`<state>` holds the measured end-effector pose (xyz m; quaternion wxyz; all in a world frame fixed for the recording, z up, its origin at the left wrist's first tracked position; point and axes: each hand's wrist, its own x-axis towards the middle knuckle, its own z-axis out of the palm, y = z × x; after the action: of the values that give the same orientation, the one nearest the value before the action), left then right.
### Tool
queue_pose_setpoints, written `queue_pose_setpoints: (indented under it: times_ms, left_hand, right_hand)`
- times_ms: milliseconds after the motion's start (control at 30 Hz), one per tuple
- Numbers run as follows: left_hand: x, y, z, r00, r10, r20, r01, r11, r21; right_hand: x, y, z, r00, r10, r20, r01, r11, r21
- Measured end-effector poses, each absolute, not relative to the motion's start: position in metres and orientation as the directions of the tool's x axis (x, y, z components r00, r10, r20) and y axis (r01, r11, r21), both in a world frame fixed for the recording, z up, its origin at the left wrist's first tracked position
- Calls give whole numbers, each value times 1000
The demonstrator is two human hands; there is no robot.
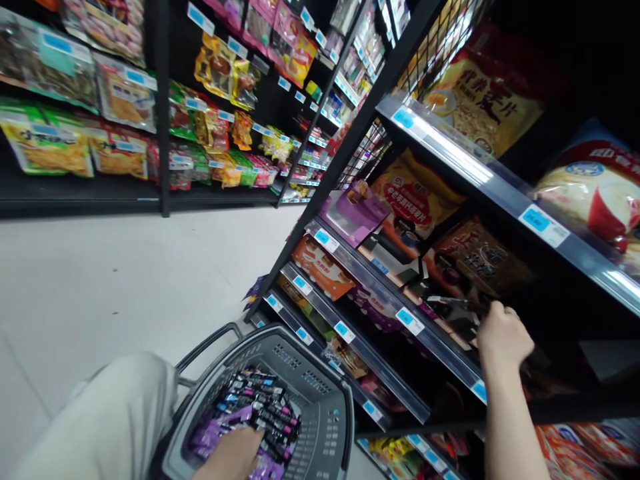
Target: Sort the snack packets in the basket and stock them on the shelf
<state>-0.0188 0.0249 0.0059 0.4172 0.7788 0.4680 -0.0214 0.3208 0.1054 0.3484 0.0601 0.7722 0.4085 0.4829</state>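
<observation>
Below me is a grey shopping basket (327, 400) holding a pile of small black stick sachets (273, 413) and purple packets (220, 430). My left hand (233, 453) reaches down onto this pile, its fingers hidden from view. My right hand (503, 333) extends to a middle shelf on the right. Its fingers are curled closed at the open display boxes, beside small dark packets (457, 307) that look blurred. What it grips, if anything, cannot be made out. Behind the hand stands a brown bag of packaged food (483, 257).
The shelf rack (365, 267) on the right has price-tagged edges and a black upright. Above the hand, an upper shelf edge (480, 177) juts out with large food bags (480, 107). Pale floor (150, 287) lies left, and hanging snack packs (47, 140) line the far rack. My knee (125, 407) is beside the basket.
</observation>
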Motion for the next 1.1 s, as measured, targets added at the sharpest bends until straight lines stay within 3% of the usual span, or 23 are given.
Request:
queue_pose_setpoints:
  times_ms: [100,167,267,333,400,500,567,600,667,733,1100]
  left_hand:
    - [-12,26,15,622,691,-368,564,-70,823]
    - [-10,26,28,719,590,-367,288,227,930]
    - [-10,25,46,880,402,-254,-89,663,743]
    - [-10,25,49,868,476,-141,-295,724,623]
    - [-9,25,43,799,574,-179,-367,701,611]
    - [-6,22,24,699,629,-342,-253,663,704]
    - [-4,19,14,654,644,-396,-180,642,746]
    - [-3,18,12,647,646,-405,-149,628,764]
    - [-3,15,9,663,633,-400,-83,593,801]
    - [-3,14,10,695,609,-382,-22,549,835]
    - [-9,19,10,735,551,-395,189,393,900]
  right_hand:
    - [291,40,320,168,644,747,609,-663,435]
    - [267,2,278,182,661,728,706,-603,372]
    - [228,-39,192,207,786,582,906,-378,189]
    - [201,-58,136,217,865,453,969,-248,10]
    - [180,-71,91,246,903,353,965,-195,-174]
    - [168,-80,50,324,922,210,793,-144,-592]
    - [171,-82,36,319,948,18,479,-145,-866]
    - [174,-84,32,271,958,-95,303,-179,-936]
    - [182,-86,27,145,952,-270,56,-281,-958]
    - [189,-88,24,81,936,-342,0,-343,-939]
    - [203,-84,9,6,932,-362,395,-335,-855]
